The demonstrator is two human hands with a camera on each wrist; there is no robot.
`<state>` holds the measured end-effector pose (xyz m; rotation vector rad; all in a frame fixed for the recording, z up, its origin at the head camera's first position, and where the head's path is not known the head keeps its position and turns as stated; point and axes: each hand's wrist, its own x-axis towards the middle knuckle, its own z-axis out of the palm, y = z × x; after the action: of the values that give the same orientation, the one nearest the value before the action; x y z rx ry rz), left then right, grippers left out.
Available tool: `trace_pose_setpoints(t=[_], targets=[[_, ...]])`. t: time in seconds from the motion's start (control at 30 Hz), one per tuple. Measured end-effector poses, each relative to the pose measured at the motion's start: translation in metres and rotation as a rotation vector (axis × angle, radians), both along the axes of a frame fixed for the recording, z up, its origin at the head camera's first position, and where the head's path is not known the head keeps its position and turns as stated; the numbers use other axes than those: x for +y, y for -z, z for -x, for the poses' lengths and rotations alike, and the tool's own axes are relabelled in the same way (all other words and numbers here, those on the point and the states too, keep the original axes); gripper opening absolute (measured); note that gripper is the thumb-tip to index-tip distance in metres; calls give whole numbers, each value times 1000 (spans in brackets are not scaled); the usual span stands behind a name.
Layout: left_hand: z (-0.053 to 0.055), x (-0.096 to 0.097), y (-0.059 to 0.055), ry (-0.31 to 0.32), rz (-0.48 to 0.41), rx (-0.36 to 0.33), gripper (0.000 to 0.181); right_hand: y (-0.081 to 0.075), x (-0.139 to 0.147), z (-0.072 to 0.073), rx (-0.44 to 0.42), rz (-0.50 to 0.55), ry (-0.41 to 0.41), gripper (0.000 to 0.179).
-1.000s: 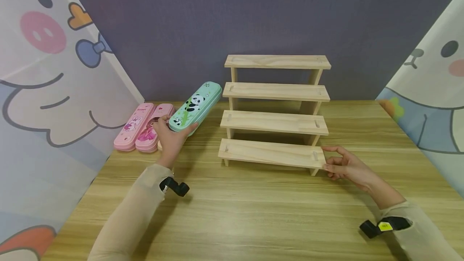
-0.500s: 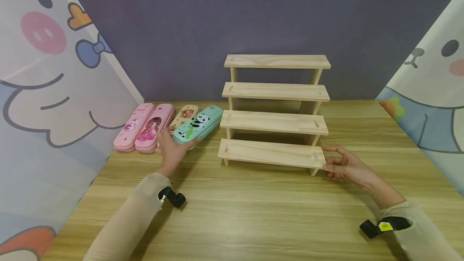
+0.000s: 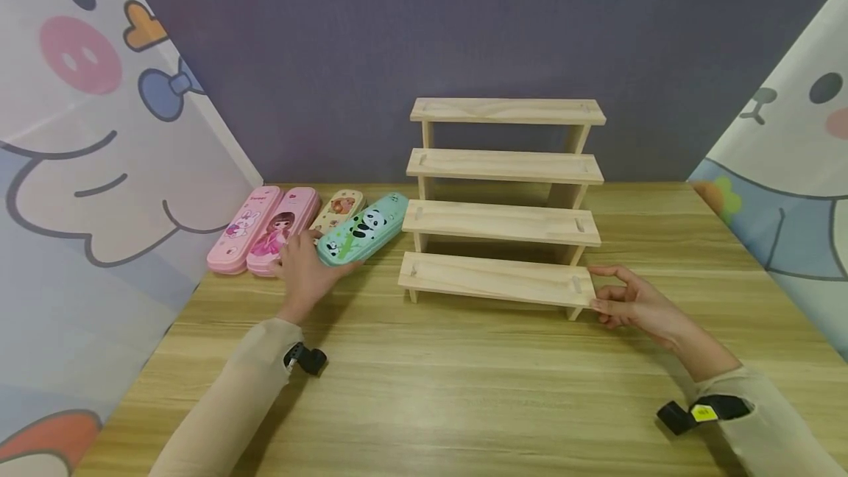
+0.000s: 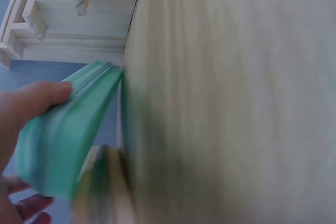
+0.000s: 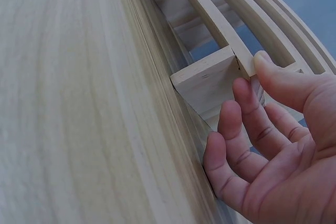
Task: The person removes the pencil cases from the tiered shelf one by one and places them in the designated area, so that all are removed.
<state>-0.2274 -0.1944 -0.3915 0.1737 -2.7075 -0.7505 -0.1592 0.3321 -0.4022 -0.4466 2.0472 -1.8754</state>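
Note:
My left hand (image 3: 307, 271) grips the near end of a mint-green pencil case (image 3: 367, 228) with a panda design. The case lies askew, partly covering a cream pencil case (image 3: 341, 206). In the left wrist view, my thumb presses one side of the green case (image 4: 79, 124); its near end is raised and its far end is right at the tabletop. My right hand (image 3: 639, 308) pinches the right end of the lowest step of a four-tier wooden display stand (image 3: 497, 274). The right wrist view has the thumb and curled fingers at that step's corner.
Two pink pencil cases, one with a rabbit (image 3: 244, 230) and one with a girl (image 3: 283, 232), lie side by side at the left. A dark wall (image 3: 318, 94) stands behind the wood-grain table (image 3: 450, 381); cartoon-printed panels flank both sides.
The green pencil case has come down toward the table in my left hand, uncovering more of the cream and girl-print cases. My right hand has stayed at the stand.

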Motion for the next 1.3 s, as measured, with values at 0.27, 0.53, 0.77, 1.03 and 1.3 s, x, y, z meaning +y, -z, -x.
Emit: trace_pose_setpoints(t=[0.27, 0.53, 0.77, 1.03, 1.3], targets=[[-4, -4, -17, 80, 217, -99, 92, 1, -1, 0, 7, 18, -14, 51], [-9, 1, -19, 123, 399, -255, 96, 0, -1, 0, 5, 5, -3, 51], [-12, 2, -17, 135, 437, -239, 92, 1, -2, 2, -3, 9, -5, 50], [-11, -3, -20, 171, 390, -270, 85, 2, 1, 1, -1, 14, -35, 52], [-14, -10, -29, 260, 323, -315, 78, -5, 15, -3, 56, -135, -129, 56]])
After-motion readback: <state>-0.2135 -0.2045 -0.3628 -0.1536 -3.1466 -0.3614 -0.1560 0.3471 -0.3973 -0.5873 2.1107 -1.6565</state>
